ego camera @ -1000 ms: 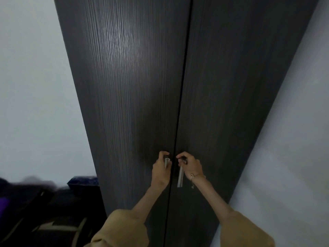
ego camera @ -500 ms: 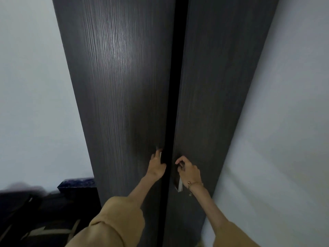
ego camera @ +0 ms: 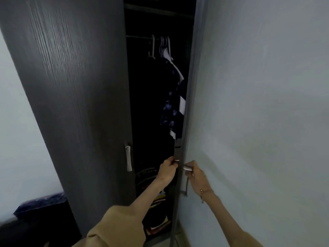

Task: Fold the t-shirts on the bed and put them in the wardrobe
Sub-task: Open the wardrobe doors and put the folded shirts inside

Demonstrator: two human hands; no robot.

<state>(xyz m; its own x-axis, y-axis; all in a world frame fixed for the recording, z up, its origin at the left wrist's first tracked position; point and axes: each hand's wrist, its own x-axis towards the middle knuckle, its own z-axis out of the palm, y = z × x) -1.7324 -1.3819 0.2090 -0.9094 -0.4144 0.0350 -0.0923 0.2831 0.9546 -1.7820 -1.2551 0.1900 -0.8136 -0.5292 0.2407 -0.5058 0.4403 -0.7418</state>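
Right door (ego camera: 185, 104) now swung edge-on; a second ago both were shut. Right hand (ego camera: 196, 177) grip curled on its handle (ego camera: 187, 168), left hand (ego camera: 168, 171) pinching door edge. Wardrobe (ego camera: 62, 86) open, hanging clothes (ego camera: 171, 97) showing; no t-shirt in hand yet.

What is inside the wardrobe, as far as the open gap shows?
Inside the wardrobe, clothes hang on pale hangers, among them a dark patterned garment. Folded clothes are stacked low. The left door covers the rest, and the interior is very dark.
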